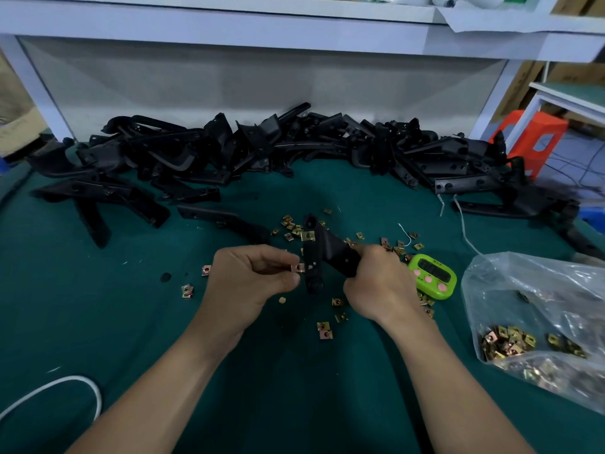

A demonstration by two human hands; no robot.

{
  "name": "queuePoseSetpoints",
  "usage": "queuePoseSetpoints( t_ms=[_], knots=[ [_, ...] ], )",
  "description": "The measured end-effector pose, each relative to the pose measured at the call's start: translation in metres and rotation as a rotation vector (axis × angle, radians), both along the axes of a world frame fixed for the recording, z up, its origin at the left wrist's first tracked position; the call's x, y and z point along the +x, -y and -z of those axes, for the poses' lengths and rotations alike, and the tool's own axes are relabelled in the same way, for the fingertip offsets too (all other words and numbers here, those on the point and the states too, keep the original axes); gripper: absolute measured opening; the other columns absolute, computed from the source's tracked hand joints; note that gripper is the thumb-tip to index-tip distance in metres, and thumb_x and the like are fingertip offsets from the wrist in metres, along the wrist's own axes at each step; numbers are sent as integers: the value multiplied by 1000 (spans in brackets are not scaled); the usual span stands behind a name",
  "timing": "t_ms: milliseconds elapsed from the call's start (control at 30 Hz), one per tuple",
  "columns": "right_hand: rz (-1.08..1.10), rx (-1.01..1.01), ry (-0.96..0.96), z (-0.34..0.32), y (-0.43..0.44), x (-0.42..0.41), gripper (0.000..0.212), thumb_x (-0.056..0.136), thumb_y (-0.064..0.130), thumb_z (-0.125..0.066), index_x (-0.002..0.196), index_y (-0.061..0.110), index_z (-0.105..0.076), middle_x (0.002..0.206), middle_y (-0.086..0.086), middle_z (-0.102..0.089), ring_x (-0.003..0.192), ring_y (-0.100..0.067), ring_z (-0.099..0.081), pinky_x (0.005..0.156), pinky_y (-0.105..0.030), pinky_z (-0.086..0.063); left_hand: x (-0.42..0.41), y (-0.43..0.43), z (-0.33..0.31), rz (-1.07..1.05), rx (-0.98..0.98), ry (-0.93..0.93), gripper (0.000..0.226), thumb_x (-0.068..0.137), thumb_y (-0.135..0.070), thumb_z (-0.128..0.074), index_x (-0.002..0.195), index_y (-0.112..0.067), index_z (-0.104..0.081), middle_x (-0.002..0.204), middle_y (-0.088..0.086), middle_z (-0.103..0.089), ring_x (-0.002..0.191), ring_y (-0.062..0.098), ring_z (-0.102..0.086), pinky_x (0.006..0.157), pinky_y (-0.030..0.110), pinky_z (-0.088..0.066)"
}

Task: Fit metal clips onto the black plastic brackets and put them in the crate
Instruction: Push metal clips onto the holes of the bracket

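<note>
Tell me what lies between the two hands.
In the head view, a black bracket, gripped by the right hand, and a metal clip pinched by the left hand at the bracket's edge.

Bench: green mat [98, 322] as work surface, reaching the back panel.
Back panel [262, 80]: pale, translucent, between two white posts [36, 90].
Shelf [229, 14]: white, overhead, spanning the bench width.
Right side: orange stool [537, 139] beside a second table [576, 96], white-framed, green-topped.
Floor [569, 158]: grey, cables lying on it.
Boxes [16, 126]: cardboard, at far left and behind the right post.
Light: even, soft shadows.
</note>
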State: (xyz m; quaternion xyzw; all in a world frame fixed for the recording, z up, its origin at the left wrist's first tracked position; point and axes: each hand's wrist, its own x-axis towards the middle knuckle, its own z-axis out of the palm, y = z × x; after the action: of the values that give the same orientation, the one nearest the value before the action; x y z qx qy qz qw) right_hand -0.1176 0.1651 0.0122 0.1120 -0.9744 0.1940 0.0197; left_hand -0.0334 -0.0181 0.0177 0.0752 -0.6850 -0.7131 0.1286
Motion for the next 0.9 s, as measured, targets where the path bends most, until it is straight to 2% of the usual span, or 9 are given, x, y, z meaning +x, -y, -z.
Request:
queuePoseSetpoints(
  t_ms=[100,233,300,367,467,567,700,833,900],
  knots=[
    [2,2,14,0,0,0,37,74,10,-61,108,25,-66,73,4,-52,74,-29,-52,66,-32,-39,1,-3,-1,9,-37,7,38,71,16,-80,77,-22,-83,79,7,-79,73,12,-74,69,19,-58],
    [17,-7,13,-2,0,0,36,74,14,-63,108,26,-67,83,-1,-60,87,-35,-63,69,-33,-41,1,-5,-2,-5,-36,21,25,77,0,-82,80,-24,-84,78,6,-78,72,13,-72,71,20,-58],
    [22,-28,5,-3,0,0,38,74,14,-63,108,28,-68,86,-3,-64,90,-36,-63,69,-33,-40,1,-6,-2,-17,-3,26,27,78,3,-80,79,-23,-83,79,7,-78,72,13,-72,70,21,-58],
    [33,-49,2,-4,-2,0,33,73,13,-63,101,31,-68,78,1,-59,85,-35,-61,68,-33,-39,0,-6,-1,-28,69,41,30,79,8,-77,78,-21,-83,80,8,-78,74,13,-72,69,22,-59],
    [29,-67,13,-4,-4,-1,25,72,11,-61,80,33,-56,67,8,-51,77,-33,-58,64,-33,-38,0,-4,-3,-21,131,78,30,80,9,-74,78,-19,-83,80,8,-77,74,14,-71,69,22,-59],
    [-2,-39,4,-4,-2,0,28,72,12,-62,91,32,-65,73,4,-59,82,-34,-62,65,-33,-39,1,-4,-4,7,121,96,33,80,11,-74,81,-20,-84,81,7,-78,74,12,-72,68,20,-58],
    [-13,-15,-21,-1,-1,-1,34,72,13,-63,101,28,-68,79,-1,-62,84,-35,-64,65,-32,-39,2,-4,-5,40,121,99,43,77,11,-76,101,-24,-79,84,7,-78,77,12,-73,72,22,-59],
    [-30,29,-39,-2,-3,0,32,72,13,-64,100,28,-68,75,2,-56,84,-34,-64,65,-32,-38,2,-4,-6,53,118,98,39,63,-7,-78,90,-34,-83,85,9,-78,77,13,-72,73,20,-58],
    [-22,71,-76,-3,-2,0,31,73,14,-64,100,29,-68,73,2,-55,83,-33,-65,65,-31,-37,2,-5,-4,41,114,98,36,62,-9,-78,89,-32,-83,83,9,-78,76,13,-72,73,20,-57]
  ],
)
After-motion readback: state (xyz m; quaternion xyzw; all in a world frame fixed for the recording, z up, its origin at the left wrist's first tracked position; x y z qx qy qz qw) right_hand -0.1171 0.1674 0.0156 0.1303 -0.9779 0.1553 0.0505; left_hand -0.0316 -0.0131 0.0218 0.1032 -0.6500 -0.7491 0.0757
